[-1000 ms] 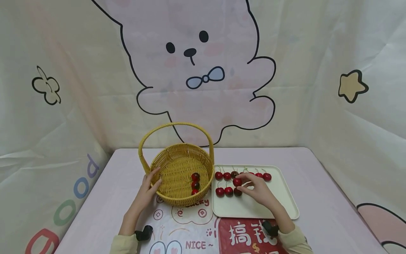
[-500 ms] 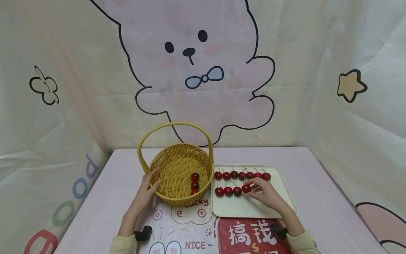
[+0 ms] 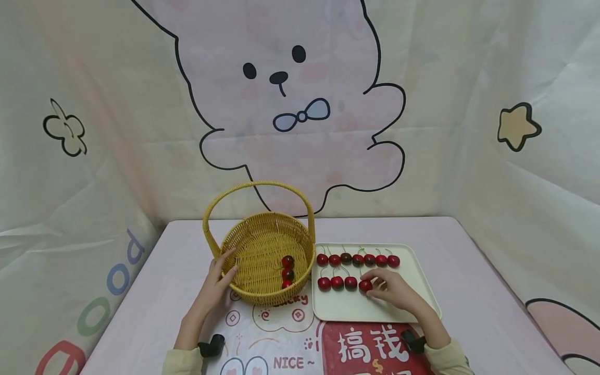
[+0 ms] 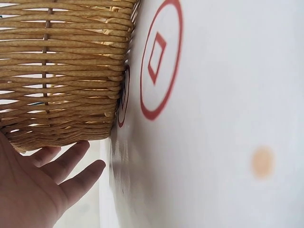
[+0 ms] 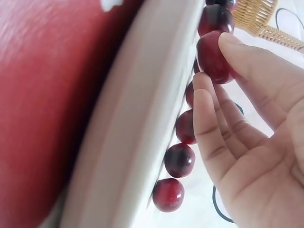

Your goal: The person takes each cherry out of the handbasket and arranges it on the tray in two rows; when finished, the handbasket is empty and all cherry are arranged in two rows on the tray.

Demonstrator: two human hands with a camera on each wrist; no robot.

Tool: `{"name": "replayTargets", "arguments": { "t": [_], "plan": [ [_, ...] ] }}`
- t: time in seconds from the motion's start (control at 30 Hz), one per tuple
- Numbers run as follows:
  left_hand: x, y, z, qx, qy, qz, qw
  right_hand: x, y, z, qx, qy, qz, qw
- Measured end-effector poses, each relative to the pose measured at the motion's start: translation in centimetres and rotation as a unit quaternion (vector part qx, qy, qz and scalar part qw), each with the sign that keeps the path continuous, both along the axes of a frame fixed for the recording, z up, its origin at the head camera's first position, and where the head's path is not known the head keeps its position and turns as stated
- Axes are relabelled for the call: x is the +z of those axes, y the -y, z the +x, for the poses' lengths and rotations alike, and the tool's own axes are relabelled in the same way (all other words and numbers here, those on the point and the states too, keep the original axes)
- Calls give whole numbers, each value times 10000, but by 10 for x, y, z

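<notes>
My right hand (image 3: 394,287) pinches a dark red cherry (image 3: 364,286) between thumb and fingers, low over the cream tray (image 3: 328,308). It sits at the right end of the front row, beside another cherry (image 3: 350,283). In the right wrist view the thumb presses the held cherry (image 5: 213,57) from one side. At the left, my left hand (image 3: 216,281) rests against the yellow wicker basket (image 3: 269,298), two digits reaching over its rim. Its other fingers (image 4: 78,183) extend, spread, along the basket's outer wall (image 4: 66,90). Three cherries (image 3: 288,273) lie inside the basket.
A back row of several cherries (image 3: 358,260) lines the tray's far side, stems pointing away. The basket's tall arched handle (image 3: 260,183) rises over it, and its right side stands close to the tray's left edge. A printed mat (image 3: 290,344) covers the table's front.
My right hand has moved right and down, bringing the cherry from above the front row to that row's right end. The left hand and basket have stayed put.
</notes>
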State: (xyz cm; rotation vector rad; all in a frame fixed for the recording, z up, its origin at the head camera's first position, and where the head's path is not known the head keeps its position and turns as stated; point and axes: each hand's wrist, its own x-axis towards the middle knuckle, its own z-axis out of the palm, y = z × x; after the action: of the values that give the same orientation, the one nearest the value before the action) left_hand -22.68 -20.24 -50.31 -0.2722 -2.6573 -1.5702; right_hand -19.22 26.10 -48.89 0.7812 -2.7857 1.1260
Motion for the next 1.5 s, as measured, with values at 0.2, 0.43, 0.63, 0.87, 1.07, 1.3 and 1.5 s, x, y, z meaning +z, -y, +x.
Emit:
{"name": "replayTargets", "arguments": {
  "t": [0.2, 0.43, 0.63, 0.87, 1.07, 1.3, 1.5],
  "plan": [
    [0, 0, 0, 2, 18, 8, 10000, -3, 0, -1, -120, 160, 49, 9998],
    [1, -1, 0, 14, 60, -21, 10000, -6, 3, -1, -337, 251, 56, 9991],
    [2, -1, 0, 20, 56, -4, 10000, -7, 4, -1, -476, 275, 58, 9985],
    [2, 0, 0, -21, 27, 22, 10000, -4, 4, -2, -551, 439, 72, 9975],
    [1, 0, 1, -24, -10, 28, 10000, -4, 2, -3, -615, 480, 18, 9970],
    [1, 0, 1, 46, -21, -69, 10000, -2, -1, -3, -595, 440, -2, 9973],
    [1, -1, 1, 58, 12, -69, 10000, -3, -3, -3, -598, 362, 17, 9976]
  ]
}}
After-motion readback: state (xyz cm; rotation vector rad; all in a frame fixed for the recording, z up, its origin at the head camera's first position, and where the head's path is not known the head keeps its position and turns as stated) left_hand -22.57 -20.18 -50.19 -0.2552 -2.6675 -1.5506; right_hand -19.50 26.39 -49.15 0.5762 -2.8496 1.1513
